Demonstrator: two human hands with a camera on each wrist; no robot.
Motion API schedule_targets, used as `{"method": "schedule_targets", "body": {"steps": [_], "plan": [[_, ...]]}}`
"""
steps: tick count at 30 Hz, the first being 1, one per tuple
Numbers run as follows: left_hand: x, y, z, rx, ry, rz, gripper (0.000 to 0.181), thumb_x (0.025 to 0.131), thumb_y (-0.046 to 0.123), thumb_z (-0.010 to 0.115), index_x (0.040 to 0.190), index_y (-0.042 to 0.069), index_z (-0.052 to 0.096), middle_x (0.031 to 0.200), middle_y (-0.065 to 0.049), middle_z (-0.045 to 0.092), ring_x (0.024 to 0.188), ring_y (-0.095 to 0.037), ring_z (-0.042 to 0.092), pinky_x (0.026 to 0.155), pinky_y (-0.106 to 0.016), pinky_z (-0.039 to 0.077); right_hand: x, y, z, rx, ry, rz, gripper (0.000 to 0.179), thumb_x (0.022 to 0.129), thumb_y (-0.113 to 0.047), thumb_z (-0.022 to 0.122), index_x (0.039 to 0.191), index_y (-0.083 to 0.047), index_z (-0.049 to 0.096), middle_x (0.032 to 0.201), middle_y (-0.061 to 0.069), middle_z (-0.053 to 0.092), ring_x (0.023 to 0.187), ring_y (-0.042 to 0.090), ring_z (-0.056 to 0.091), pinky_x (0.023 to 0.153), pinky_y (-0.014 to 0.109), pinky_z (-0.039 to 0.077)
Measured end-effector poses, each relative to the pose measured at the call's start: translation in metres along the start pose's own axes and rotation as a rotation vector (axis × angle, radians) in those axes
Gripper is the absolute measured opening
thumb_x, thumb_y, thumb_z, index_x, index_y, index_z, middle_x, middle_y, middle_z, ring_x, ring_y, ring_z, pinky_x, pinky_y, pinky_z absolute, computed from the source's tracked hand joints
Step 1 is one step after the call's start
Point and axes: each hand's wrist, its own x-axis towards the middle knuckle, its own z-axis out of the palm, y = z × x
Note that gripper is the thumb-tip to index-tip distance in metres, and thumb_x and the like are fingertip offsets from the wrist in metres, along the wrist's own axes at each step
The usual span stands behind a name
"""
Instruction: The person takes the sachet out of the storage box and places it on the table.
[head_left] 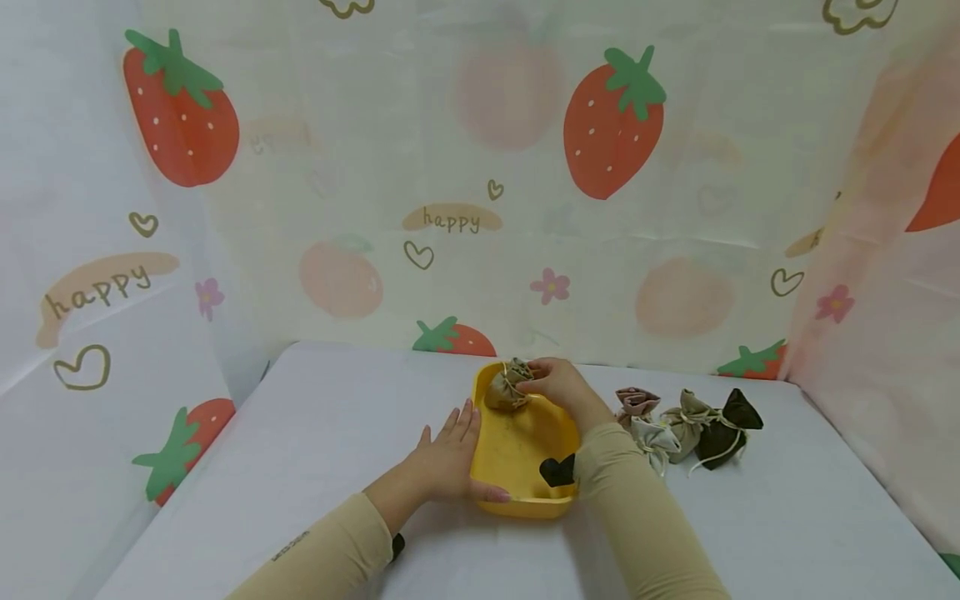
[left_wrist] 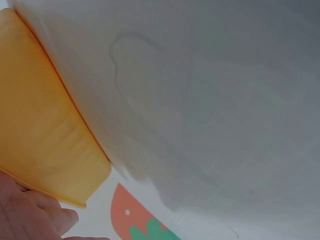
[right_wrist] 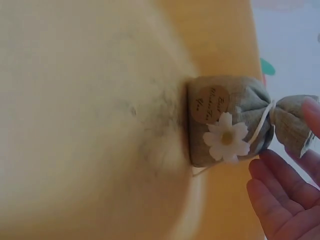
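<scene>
A beige cloth sachet (head_left: 507, 388) tied with a cord stands at the far end inside a yellow plastic tray (head_left: 513, 454). My right hand (head_left: 566, 390) reaches over the tray and pinches the sachet's gathered top. The right wrist view shows a white flower and a round brown label on the sachet (right_wrist: 225, 120), thumb at its top and the other fingers below. My left hand (head_left: 446, 458) rests against the tray's left side, fingers straight and spread, its thumb at the near rim. In the left wrist view, part of that hand (left_wrist: 30, 212) touches the tray's outer wall (left_wrist: 50, 120).
Right of the tray, several tied sachets stand grouped on the white table: a pinkish one (head_left: 637, 402), a white one (head_left: 656, 442), a beige one (head_left: 684, 425) and a dark one (head_left: 723, 437). Strawberry-printed sheets (head_left: 450, 125) hang behind and at both sides.
</scene>
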Motion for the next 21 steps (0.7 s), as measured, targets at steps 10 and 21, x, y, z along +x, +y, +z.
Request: {"method": "schedule_targets", "body": {"steps": [10, 21], "plan": [[0.0005, -0.0001, -0.0002, -0.013, -0.005, 0.0, 0.126, 0.06, 0.084, 0.05, 0.147, 0.006, 0.002, 0.153, -0.01, -0.008, 0.14, -0.029, 0.0, 0.103, -0.062, 0.011, -0.0001, -0.0042, 0.0039, -0.024, 0.102, 0.0, 0.028, 0.081, -0.016, 0.07, 0.106, -0.005, 0.066, 0.104, 0.009, 0.065, 0.103, 0.026, 0.055, 0.091, 0.041, 0.042], [0.0001, 0.0008, -0.001, -0.005, 0.002, 0.001, 0.126, 0.061, 0.084, 0.049, 0.147, 0.005, 0.002, 0.153, -0.01, -0.007, 0.14, -0.029, 0.001, 0.103, -0.062, 0.012, -0.0046, -0.0048, 0.0085, -0.102, 0.136, -0.017, 0.011, 0.08, -0.015, 0.07, 0.075, -0.008, 0.065, 0.075, 0.0, 0.059, 0.07, 0.017, 0.049, 0.061, 0.029, 0.04]]}}
